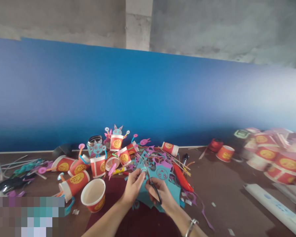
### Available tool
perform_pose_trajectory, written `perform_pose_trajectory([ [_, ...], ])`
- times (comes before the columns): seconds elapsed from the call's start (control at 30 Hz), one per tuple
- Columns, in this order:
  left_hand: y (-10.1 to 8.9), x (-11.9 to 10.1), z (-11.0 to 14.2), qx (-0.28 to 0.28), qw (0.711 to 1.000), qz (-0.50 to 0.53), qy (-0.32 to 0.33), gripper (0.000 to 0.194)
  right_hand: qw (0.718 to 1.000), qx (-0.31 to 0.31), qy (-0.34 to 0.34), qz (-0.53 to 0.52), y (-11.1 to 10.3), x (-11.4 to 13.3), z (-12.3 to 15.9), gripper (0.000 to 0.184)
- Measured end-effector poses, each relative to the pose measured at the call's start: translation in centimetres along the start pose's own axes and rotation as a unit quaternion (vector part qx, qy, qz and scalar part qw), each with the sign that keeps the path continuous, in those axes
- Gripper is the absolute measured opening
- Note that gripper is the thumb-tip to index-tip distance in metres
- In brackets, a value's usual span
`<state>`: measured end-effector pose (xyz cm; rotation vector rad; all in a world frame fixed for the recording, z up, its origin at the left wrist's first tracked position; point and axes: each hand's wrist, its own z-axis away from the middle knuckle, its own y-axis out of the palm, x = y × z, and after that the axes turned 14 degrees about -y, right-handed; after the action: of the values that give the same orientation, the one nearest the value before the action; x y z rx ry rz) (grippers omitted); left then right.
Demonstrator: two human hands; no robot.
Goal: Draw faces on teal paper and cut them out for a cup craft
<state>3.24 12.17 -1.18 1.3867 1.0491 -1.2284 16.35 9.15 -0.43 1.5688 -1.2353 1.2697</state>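
Note:
My left hand pinches a small piece of light blue paper above the heap. My right hand is closed around black-handled scissors, whose blades point up and away beside the paper piece. Whether the blades touch the paper is hard to see. Under both hands lie blue paper sheets, one with a drawn face, mixed with purple cut-out scraps. An upright red-and-white paper cup with an open top stands left of my left hand.
Several decorated paper cups with paper faces and arms stand or lie at the left. Right of the heap are a red object and a black marker. Farther right are a single cup, stacked cups and a white power strip.

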Motion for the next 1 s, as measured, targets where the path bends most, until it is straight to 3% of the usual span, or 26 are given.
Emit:
perform_pose_trajectory([
  [0.47, 0.0, 0.9, -0.3, -0.024, 0.999, 0.021, -0.007, 0.035, 1.000, -0.003, 0.007, 0.003, 0.2, 0.1, 0.0, 0.030],
  [0.83, 0.2, -0.4, 0.4, 0.060, 0.998, 0.019, -0.001, 0.033, 1.000, 0.006, 0.017, 0.006, 0.0, -0.1, -0.1, 0.037],
  [1.0, 0.0, -0.4, 0.2, 0.052, 0.998, 0.022, -0.005, 0.033, 1.000, 0.010, 0.011, 0.011, -0.1, 0.0, -0.1, 0.032],
])
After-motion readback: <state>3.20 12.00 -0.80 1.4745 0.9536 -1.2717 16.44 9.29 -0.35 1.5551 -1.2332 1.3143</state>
